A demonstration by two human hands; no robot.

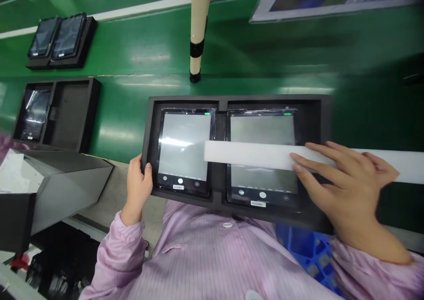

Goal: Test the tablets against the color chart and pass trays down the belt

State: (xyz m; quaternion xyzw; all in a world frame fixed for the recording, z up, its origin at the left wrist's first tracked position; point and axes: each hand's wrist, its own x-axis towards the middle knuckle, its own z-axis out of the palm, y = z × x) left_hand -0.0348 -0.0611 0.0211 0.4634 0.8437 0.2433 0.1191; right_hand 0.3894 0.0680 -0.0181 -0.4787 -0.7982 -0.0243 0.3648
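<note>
My left hand (138, 184) grips the left edge of a black foam tray (221, 158), its thumb over the rim. Two tablets lie in the tray's compartments, the left tablet (185, 156) and the right tablet (263, 180), both with lit grey screens and a row of round buttons along the bottom. A long white strip (248, 153) lies across the right tablet, its left end over the edge of the left one. My right hand (347, 180) is closed on this strip above the tray's right side, fingertips on its face.
A second black tray (69, 114) with one tablet (35, 114) sits at left on the green bench (132, 127). Behind it, two tablets (68, 35) rest on another tray. A beige post (198, 17) stands beyond my tray. A blue crate (304, 247) is below, right.
</note>
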